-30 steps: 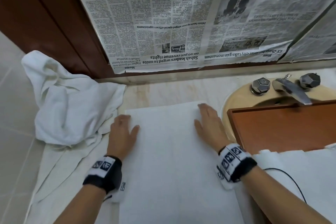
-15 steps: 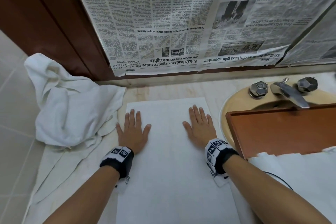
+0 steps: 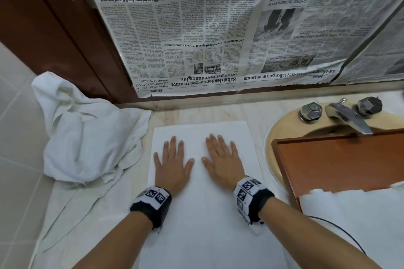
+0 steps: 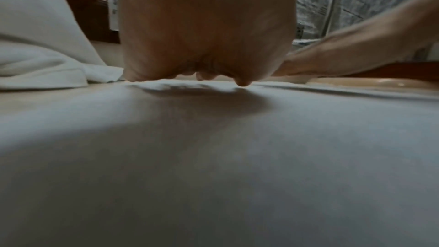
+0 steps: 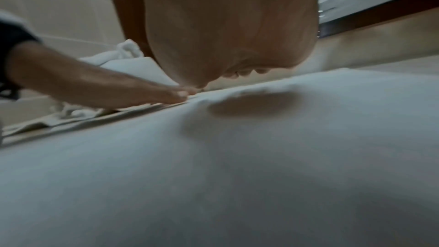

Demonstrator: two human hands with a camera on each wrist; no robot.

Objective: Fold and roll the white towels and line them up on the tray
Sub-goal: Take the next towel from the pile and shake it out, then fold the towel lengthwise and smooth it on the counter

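Note:
A folded white towel (image 3: 203,220) lies flat as a long strip on the counter in front of me. My left hand (image 3: 172,164) and right hand (image 3: 220,159) both press on its far half, palms down, fingers straight and spread, close side by side. The wrist views show each palm (image 4: 206,25) (image 5: 228,25) flat on the cloth (image 4: 213,157) (image 5: 237,166). A brown wooden tray (image 3: 341,159) sits over the basin at right. More white cloth (image 3: 354,216) covers the tray's near edge.
A crumpled heap of white towels (image 3: 87,137) lies at the left against the tiled wall. A beige basin (image 3: 273,137) with a chrome tap (image 3: 347,116) is at the right. Newspaper (image 3: 218,28) covers the wall behind the counter.
Both hands have slid inward from the towel's side edges toward its middle, staying flat on it. The towel has not shifted.

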